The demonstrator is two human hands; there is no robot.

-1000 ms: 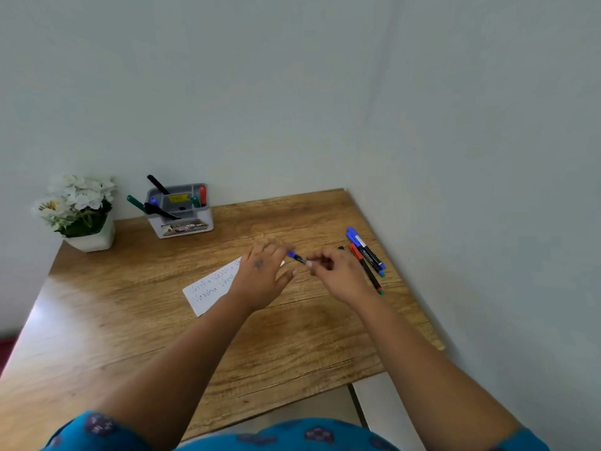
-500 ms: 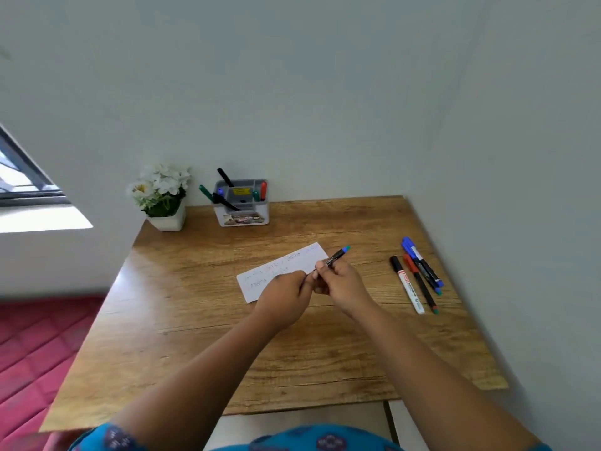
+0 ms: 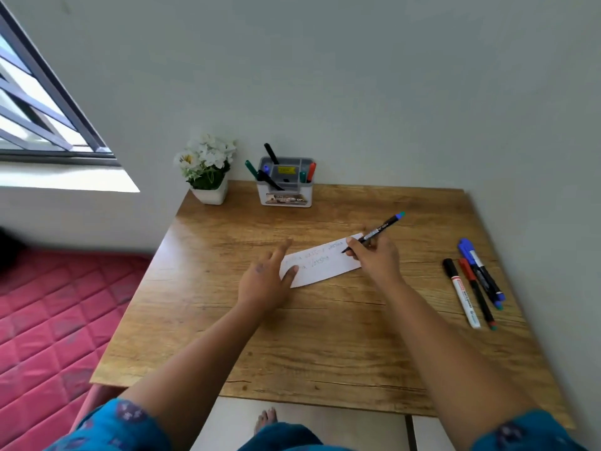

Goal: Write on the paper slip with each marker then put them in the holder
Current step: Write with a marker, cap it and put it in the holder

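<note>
Head view: right hand point(image 3: 377, 260) grips a marker point(image 3: 379, 230), tip down on the slip point(image 3: 322, 263) mid-table, cap posted on the back end. Left hand point(image 3: 265, 281) lies flat w/ fingers spread, pinning the slip's left end. Slip already has a few faint lines of writing. Holder point(image 3: 286, 187) at the back wall has approx. 5 markers in it, so prob. over halfway. Four markers point(image 3: 473, 284) lie at the right edge, not yet used or stowed, plus the one in hand.

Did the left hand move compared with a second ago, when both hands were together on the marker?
Yes. The left hand has let go of the marker and moved down onto the near-left end of the paper slip, fingers flat, while the right hand writes.
</note>
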